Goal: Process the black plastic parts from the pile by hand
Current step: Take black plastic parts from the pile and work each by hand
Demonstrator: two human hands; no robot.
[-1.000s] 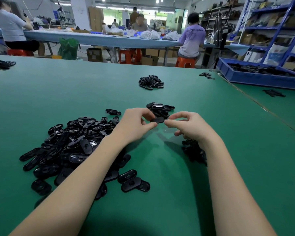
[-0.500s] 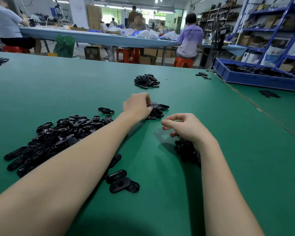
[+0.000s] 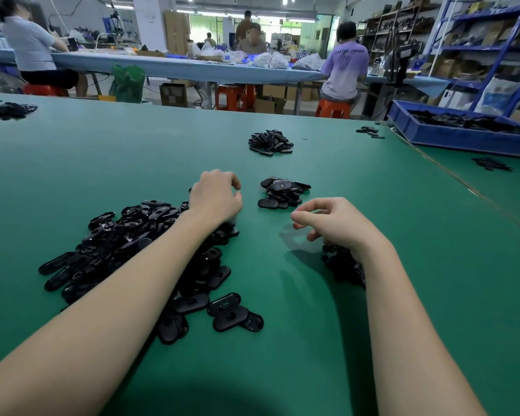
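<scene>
A big pile of black oval plastic parts (image 3: 123, 235) lies on the green table (image 3: 282, 340) to my left, partly under my left forearm. My left hand (image 3: 215, 198) hovers over the pile's far right edge with fingers loosely curled, and I see nothing in it. A small heap of parts (image 3: 282, 192) sits just right of that hand. My right hand (image 3: 330, 222) hangs above the table with curled fingers, holding nothing visible. A dark clump of small pieces (image 3: 342, 265) lies under my right wrist.
Another heap of parts (image 3: 270, 142) lies farther back, a few loose ones (image 3: 370, 132) at the right. A blue bin (image 3: 463, 136) of black parts stands at the far right. More parts (image 3: 8, 111) sit at the far left. People work at a table behind.
A second ago both hands held one part between them. My left hand carried it to the small heap, left it there and has drawn back left over the big pile.
</scene>
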